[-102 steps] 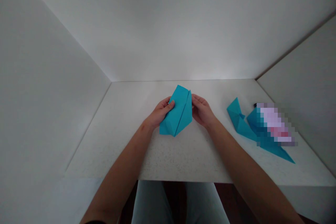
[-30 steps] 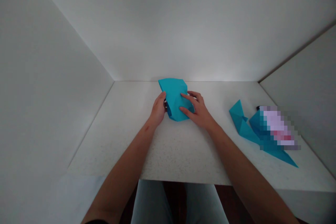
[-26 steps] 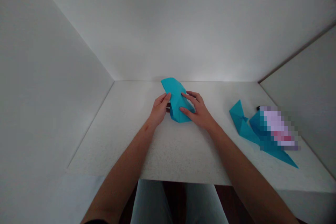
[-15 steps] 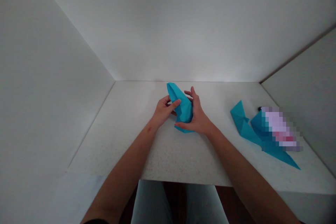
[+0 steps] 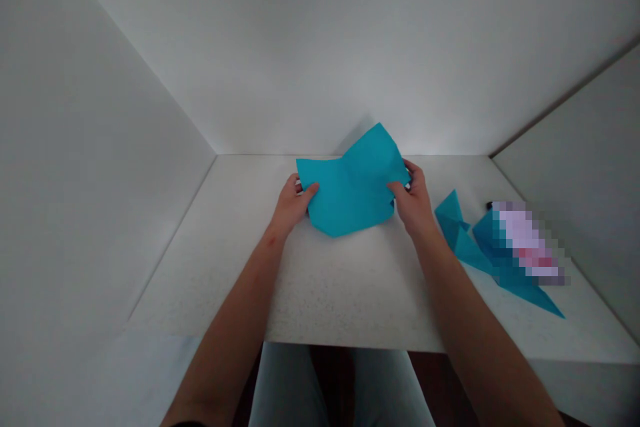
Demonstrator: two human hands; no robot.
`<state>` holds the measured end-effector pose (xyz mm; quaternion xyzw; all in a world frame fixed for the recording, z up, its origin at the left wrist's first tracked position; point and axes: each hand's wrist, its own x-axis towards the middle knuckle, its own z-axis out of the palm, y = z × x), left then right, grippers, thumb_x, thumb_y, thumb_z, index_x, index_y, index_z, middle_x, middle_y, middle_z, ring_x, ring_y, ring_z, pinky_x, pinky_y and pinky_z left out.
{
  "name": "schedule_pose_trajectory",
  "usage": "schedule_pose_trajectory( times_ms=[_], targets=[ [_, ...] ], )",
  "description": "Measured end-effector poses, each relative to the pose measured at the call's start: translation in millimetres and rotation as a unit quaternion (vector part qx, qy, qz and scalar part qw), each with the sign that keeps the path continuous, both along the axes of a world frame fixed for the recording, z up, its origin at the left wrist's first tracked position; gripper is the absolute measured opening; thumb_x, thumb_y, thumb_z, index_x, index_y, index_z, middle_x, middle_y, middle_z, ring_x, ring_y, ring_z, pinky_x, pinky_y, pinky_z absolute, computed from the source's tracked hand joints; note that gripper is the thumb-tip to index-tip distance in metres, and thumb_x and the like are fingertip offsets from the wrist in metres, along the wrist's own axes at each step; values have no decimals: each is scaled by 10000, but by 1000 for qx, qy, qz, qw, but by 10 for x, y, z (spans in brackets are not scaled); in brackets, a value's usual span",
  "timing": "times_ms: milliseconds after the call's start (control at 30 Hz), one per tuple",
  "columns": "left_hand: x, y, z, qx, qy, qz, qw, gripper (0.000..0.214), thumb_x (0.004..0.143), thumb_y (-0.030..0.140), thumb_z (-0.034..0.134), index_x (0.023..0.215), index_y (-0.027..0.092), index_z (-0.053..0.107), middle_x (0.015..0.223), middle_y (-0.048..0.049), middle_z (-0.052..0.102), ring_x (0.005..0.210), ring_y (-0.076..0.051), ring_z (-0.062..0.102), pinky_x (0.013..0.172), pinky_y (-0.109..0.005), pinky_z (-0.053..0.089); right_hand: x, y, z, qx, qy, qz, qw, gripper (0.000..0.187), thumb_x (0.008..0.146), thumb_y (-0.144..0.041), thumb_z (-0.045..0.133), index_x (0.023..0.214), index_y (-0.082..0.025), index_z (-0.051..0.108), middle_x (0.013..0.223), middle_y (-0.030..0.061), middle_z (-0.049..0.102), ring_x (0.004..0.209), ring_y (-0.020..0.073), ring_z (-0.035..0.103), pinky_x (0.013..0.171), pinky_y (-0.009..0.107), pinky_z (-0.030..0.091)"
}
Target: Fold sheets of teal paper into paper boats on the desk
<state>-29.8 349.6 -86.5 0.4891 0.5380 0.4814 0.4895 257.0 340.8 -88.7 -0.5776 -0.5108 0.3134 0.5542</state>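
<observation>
A creased blue paper sheet (image 5: 353, 183) is spread open above the far middle of the white table (image 5: 325, 287). My left hand (image 5: 289, 203) pinches its left edge, thumb on top. My right hand (image 5: 413, 200) pinches its right edge. The sheet's lower point rests near the table surface, and its upper right corner lifts toward the back wall.
Folded blue paper pieces (image 5: 457, 230) lie on the table at the right, partly under a blurred-out object (image 5: 527, 243). White walls close in on the left, back and right. My lap shows below the table's near edge.
The paper was a narrow folded shape held close between both hands; now it is unfolded wide, and my hands have moved apart to its left and right edges.
</observation>
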Motion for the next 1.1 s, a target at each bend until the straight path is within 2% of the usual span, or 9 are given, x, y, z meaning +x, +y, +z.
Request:
schedule_pose_trajectory(
  times_ms=[133, 233, 400, 567, 700, 767, 900, 1000, 1100],
  targets=[
    [-124, 14, -21, 34, 143, 22, 989, 456, 975, 378, 699, 1394, 214, 620, 1312, -140, 784, 1127, -281, 767, 983, -442, 629, 185, 41, -15, -36, -13, -16, 999, 866, 810, -542, 782, 1558, -303, 419, 1280, 104, 647, 829, 218, 687, 684, 389, 628],
    [-185, -18, 34, 40, 267, 35, 962, 525, 1009, 406, 660, 1501, 231, 604, 1308, -133, 792, 1138, -314, 762, 1024, -476, 599, 271, -23, 60, -14, -139, -31, 990, 920, 779, -429, 759, 1610, -275, 397, 1355, 145, 607, 902, 263, 695, 751, 469, 648],
    [-224, -71, 197, 16, 418, 40, 908, 473, 1073, 475, 539, 1470, 268, 690, 1275, -118, 811, 1132, -341, 755, 1009, -461, 565, 252, -128, 220, 35, -367, -71, 927, 742, 825, -289, 659, 1551, -183, 548, 1437, 231, 536, 1208, 413, 653, 1060, 686, 536],
    [-259, -60, 204, -17, 492, -5, 870, 429, 1071, 536, 516, 1229, 266, 809, 1201, -117, 826, 1118, -335, 749, 958, -418, 550, -43, -179, 256, 105, -394, 106, 907, 461, 1006, -293, 537, 1448, -201, 632, 1311, 174, 672, 1240, 349, 671, 1105, 598, 549],
    [-318, -46, 141, 4, 487, -23, 873, 428, 1033, 584, 564, 1090, 254, 832, 1036, -125, 816, 1044, -348, 742, 954, -442, 550, -324, -272, 186, 97, -391, 234, 885, 462, 1100, -359, 464, 1526, -223, 583, 1474, 169, 644, 1348, 328, 656, 1175, 565, 538],
    [-315, -60, 148, 20, 492, 12, 870, 423, 988, 577, 646, 1178, 236, 811, 1072, -151, 789, 1098, -387, 719, 1017, -508, 535, -434, -318, 106, 78, -399, 262, 875, 526, 1115, -410, 460, 1591, -199, 531, 1573, 183, 595, 1450, 336, 599, 1231, 567, 499],
    [-148, -139, 197, 110, 503, 99, 852, 623, 981, 444, 677, 1539, 178, 600, 1485, -243, 602, 1414, -451, 539, 1201, -638, 413, -607, -386, -100, 30, -439, 262, 859, 646, 1125, -473, 431, 1673, -130, 442, 1730, 216, 449, 1612, 354, 435, 1326, 584, 382],
    [82, -210, 121, 196, 451, -24, 871, 537, 1061, 368, 527, 1567, 193, 570, 1617, -210, 530, 1535, -396, 457, 1299, -601, 334, -688, -415, -191, 10, -474, 249, 845, 652, 1133, -443, 386, 1685, -99, 433, 1775, 210, 380, 1660, 348, 354, 1367, 593, 296],
    [277, -262, -70, 211, 410, -149, 875, 521, 1079, 332, 439, 1547, 159, 588, 1670, -193, 525, 1613, -364, 404, 1355, -563, 273, -708, -423, -189, -2, -492, 245, 836, 654, 1137, -422, 346, 1690, -83, 432, 1777, 193, 381, 1666, 320, 348, 1376, 558, 288]
  ],
)
